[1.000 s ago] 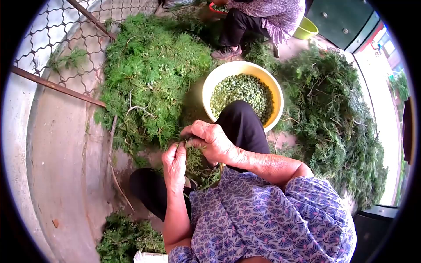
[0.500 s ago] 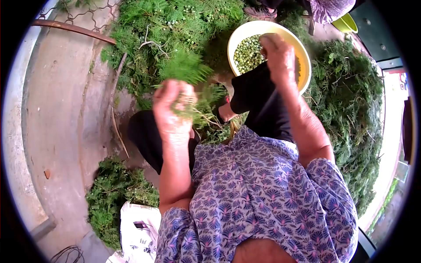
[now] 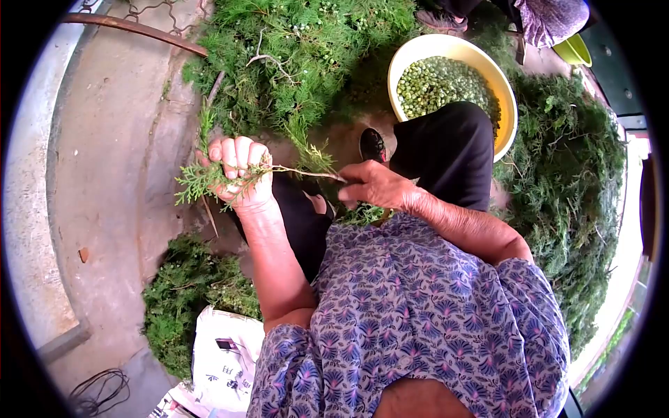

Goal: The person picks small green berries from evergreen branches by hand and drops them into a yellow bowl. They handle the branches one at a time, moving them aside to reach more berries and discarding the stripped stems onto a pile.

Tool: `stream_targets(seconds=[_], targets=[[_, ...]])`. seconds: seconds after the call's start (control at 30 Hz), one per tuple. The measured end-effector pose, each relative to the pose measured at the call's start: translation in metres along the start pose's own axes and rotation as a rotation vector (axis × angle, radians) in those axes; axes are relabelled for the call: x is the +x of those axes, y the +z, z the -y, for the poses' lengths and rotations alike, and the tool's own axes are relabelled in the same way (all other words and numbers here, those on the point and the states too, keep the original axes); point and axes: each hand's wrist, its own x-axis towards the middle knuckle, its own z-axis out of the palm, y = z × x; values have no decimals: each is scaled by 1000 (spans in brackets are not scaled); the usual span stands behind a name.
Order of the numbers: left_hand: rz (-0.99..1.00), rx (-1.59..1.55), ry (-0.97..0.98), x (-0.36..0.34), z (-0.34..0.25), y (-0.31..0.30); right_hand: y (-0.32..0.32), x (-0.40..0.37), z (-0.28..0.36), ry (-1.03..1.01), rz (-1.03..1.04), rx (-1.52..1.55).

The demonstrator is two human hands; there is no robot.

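Observation:
A green sprig point(image 3: 306, 171) with a thin bare stem stretches between my two hands. Wrapped round its leafy part is my left hand point(image 3: 240, 171), with leaves sticking out past the fingers on the left. My right hand point(image 3: 376, 184) pinches the stem's other end, above my lap. Beyond my knee is a yellow basin point(image 3: 509, 115) holding many small green berries point(image 3: 446, 83). A big heap of leafy branches point(image 3: 279, 70) lies ahead of my hands.
More branches point(image 3: 557, 181) are piled along the right. A smaller pile point(image 3: 188, 292) lies at lower left beside a white sack point(image 3: 223, 362). A curved metal bar point(image 3: 139, 35) crosses the upper left. Another person's patterned clothing point(image 3: 550, 21) shows at the top, near a green container point(image 3: 573, 50).
My right hand has come away from the basin, down and left to the stem. My left hand has moved slightly left and turned, still holding greenery. The view has shifted a little.

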Motion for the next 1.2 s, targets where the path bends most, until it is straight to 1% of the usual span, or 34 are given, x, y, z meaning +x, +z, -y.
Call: stream_targets(seconds=[0.03,0.07,0.13,0.17,0.23,0.27,0.3,0.37,0.4,0.43,0.47,0.5,0.53,0.57,0.63,0.67,0.7,0.77,0.8,0.83,0.87,0.9,0.93,0.97,1.0,1.03,1.07,1.1,1.17,1.2], targets=[[-2,2,1,-1,-1,-1,-1,-1,11,254,83,229],[22,28,17,-2,-3,-1,0,-3,10,255,86,228],[66,70,22,-3,-8,-5,1,-9,9,-240,-304,-259],[75,63,25,-4,-10,-9,-2,-12,13,-243,-307,-270],[-33,97,8,-7,-14,-22,-7,-18,21,-407,-439,-455],[-225,75,-28,-11,-20,-35,-7,-20,22,-379,-487,-609],[-450,85,28,-11,-15,-37,-8,-21,24,-388,-487,-613],[-888,463,71,-19,4,-38,-13,-22,29,-396,-546,-712],[-782,513,20,-34,10,-55,-15,-17,20,-400,-583,-696],[-1070,626,48,-31,42,-11,-16,-16,19,-402,-586,-698],[-1030,562,-102,-44,50,-26,-17,-15,19,-385,-591,-735],[-994,600,-193,-49,67,-15,-17,-14,17,-367,-592,-773],[-810,364,-278,-50,73,-21,-13,-12,13,-387,-561,-800],[-743,249,-282,-51,80,-25,-8,-9,13,-258,-423,-1084],[-752,512,-295,-41,92,-13,2,-9,6,-440,-323,-1033],[-841,376,-374,-41,87,-26,4,-13,5,-429,-245,-946],[-896,318,-337,-39,82,-31,2,-19,13,-421,-201,-914],[-879,223,-224,-39,74,-56,-9,-27,8,-432,-333,-818],[-852,158,-266,-36,69,-54,-23,-35,15,-318,-313,-646],[-1012,141,-244,-26,69,-40,-36,-45,21,-169,-325,-441],[-932,209,-176,-24,65,-50,-55,-57,21,-315,-339,-595],[-853,275,-109,-24,56,-61,-71,-74,22,-321,-433,-534],[-739,315,-52,-22,45,-65,-90,-95,21,-158,-570,-763],[-813,307,7,-18,34,-69,-124,-128,-13,213,-828,-119],[-821,333,17,-14,22,-66,-128,-144,34,326,-991,-97],[-830,359,31,-10,11,-61,-142,-165,32,157,-1329,54],[-818,378,50,-7,-1,-59,-174,-203,8,-2,-1518,39],[-808,399,68,-3,-12,-57,-228,-267,-39,-218,-1556,302],[-873,464,132,6,-30,-51,-262,-331,-56,-229,-2125,341],[-903,465,161,13,-37,-47,-283,-356,-76,-233,-2118,334]])
